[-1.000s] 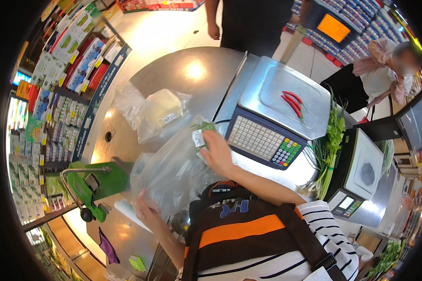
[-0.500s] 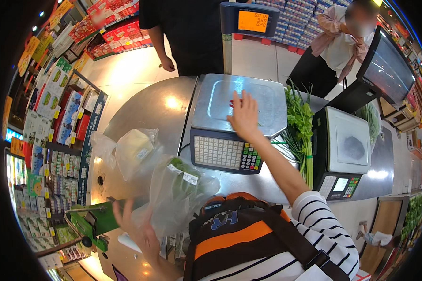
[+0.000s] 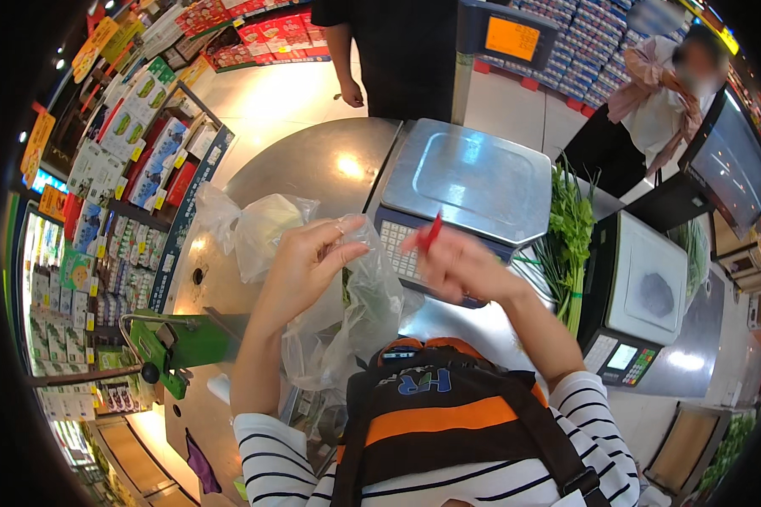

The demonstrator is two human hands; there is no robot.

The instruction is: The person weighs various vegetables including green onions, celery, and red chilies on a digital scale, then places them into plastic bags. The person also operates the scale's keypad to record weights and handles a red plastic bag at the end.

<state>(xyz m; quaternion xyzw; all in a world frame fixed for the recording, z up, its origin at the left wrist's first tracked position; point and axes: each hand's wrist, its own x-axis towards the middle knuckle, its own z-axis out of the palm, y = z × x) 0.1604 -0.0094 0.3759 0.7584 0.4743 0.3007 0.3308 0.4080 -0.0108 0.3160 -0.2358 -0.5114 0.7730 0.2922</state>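
My right hand (image 3: 457,264) is closed on small red chili peppers (image 3: 430,233), whose tips stick out past the fingers. It is over the front edge and keypad of the near scale (image 3: 473,182). My left hand (image 3: 317,260) pinches the top of a clear plastic bag (image 3: 372,291) between thumb and fingers. The bag hangs in front of my apron, and something green shows through it. Left of the scale, a pale, rounded item (image 3: 266,226) sits in another clear bag on the metal counter (image 3: 300,160).
A green bag sealer (image 3: 173,351) stands at the counter's left edge. Leafy celery (image 3: 573,228) lies right of the scale, beside a second scale (image 3: 643,270) and a dark monitor (image 3: 736,160). One person in black stands across the counter; another stands far right.
My right hand has lifted the red peppers off the scale plate and drawn them back toward me. My left hand has risen from near the sealer and taken hold of the bag's top.
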